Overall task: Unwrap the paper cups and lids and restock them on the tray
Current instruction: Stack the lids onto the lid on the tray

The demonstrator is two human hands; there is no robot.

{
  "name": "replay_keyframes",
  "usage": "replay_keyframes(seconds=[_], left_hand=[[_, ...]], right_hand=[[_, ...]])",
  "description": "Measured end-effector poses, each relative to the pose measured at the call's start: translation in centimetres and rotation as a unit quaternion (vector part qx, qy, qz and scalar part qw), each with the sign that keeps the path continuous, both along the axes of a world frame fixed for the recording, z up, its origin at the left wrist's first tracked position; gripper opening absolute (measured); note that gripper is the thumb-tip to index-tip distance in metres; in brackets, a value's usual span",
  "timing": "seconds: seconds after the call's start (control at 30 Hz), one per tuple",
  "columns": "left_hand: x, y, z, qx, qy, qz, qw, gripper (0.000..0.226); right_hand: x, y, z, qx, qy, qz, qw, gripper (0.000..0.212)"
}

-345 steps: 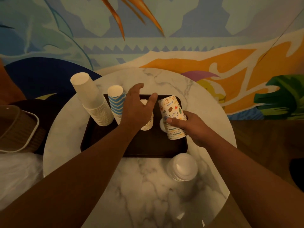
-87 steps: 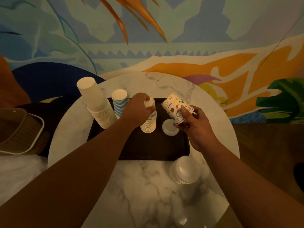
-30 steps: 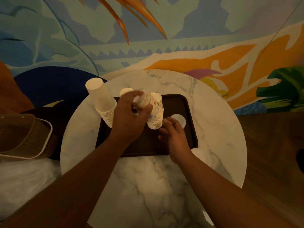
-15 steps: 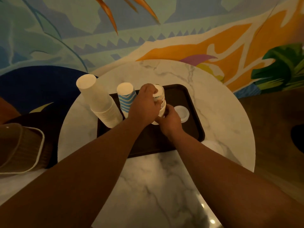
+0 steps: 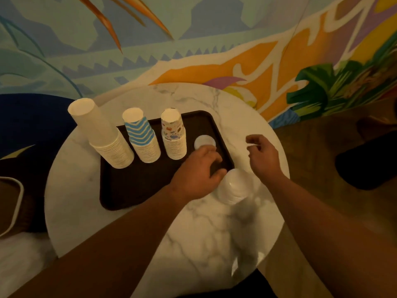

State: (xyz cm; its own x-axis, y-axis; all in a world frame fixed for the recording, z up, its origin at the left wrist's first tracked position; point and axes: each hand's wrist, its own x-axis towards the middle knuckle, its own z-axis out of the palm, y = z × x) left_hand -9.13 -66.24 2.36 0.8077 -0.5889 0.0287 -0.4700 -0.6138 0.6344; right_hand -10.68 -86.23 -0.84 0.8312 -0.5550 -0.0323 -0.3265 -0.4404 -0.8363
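Note:
Three upside-down cup stacks stand in a row on the dark tray (image 5: pixel 133 190): a tall plain white stack (image 5: pixel 101 134), a blue-striped stack (image 5: pixel 141 136) and a colourfully patterned stack (image 5: pixel 173 134). A single white lid (image 5: pixel 204 141) lies on the tray to their right. A wrapped stack of clear lids (image 5: pixel 236 187) lies on the marble table just off the tray's right corner. My left hand (image 5: pixel 198 174) hovers over the tray's right end, fingers loosely curled beside the lid stack, holding nothing. My right hand (image 5: pixel 262 158) hangs over the table right of the tray, fingers relaxed.
The round marble table (image 5: pixel 193 233) stands against a painted wall. A woven basket (image 5: pixel 10 207) sits low at the left, above something white. Wooden floor and a dark shape (image 5: pixel 365 164) lie to the right.
Both hands have let go of the patterned cup stack, which now stands alone on the tray. They have moved right, toward the wrapped lid stack.

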Motion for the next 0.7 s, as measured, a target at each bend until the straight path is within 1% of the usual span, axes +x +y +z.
replay_keyframes(seconds=[0.1,0.17,0.2,0.27,0.33,0.4,0.43,0.5,0.57,0.7], left_hand=[[-1.6,-2.0,-0.7,0.083,0.021,-0.047,0.995,0.049],[-2.4,-3.4,-1.2,0.139,0.033,-0.048,0.989,0.066],[-2.9,-4.1,-1.5,0.165,0.042,-0.038,0.985,0.071],[-3.7,-5.3,-1.8,0.185,0.053,-0.01,0.981,0.069],[-4.5,-6.7,-2.1,0.172,0.054,0.01,0.984,0.058],[-4.9,-8.3,-2.4,0.162,0.046,0.021,0.986,0.054],[-4.9,-9.1,-2.6,0.156,0.044,0.027,0.986,0.054],[-4.7,-10.7,-2.8,0.14,0.047,0.036,0.988,0.052],[-4.1,-11.9,-2.9,0.126,0.055,0.043,0.99,0.05],[-1.8,-13.1,-3.0,0.116,0.069,0.046,0.99,0.046]], right_hand=[[-3.8,-3.6,-3.3,-0.015,0.063,0.001,0.998,0.031],[-5.8,-5.1,-5.1,-0.003,0.111,0.029,0.993,0.03],[-6.6,-5.4,-5.7,0.014,0.135,0.055,0.989,0.034],[-7.8,-5.6,-6.3,0.025,0.154,0.143,0.977,0.055],[-8.3,-5.8,-6.9,0.013,0.137,0.231,0.963,0.079],[-8.3,-6.1,-7.5,0.016,0.12,0.279,0.953,0.097],[-8.2,-6.4,-7.6,0.026,0.114,0.286,0.951,0.102],[-7.8,-7.2,-7.7,0.041,0.093,0.283,0.954,0.101],[-7.2,-7.9,-7.3,0.053,0.067,0.277,0.957,0.094],[-4.6,-8.3,-6.7,0.106,0.04,0.261,0.959,0.079]])
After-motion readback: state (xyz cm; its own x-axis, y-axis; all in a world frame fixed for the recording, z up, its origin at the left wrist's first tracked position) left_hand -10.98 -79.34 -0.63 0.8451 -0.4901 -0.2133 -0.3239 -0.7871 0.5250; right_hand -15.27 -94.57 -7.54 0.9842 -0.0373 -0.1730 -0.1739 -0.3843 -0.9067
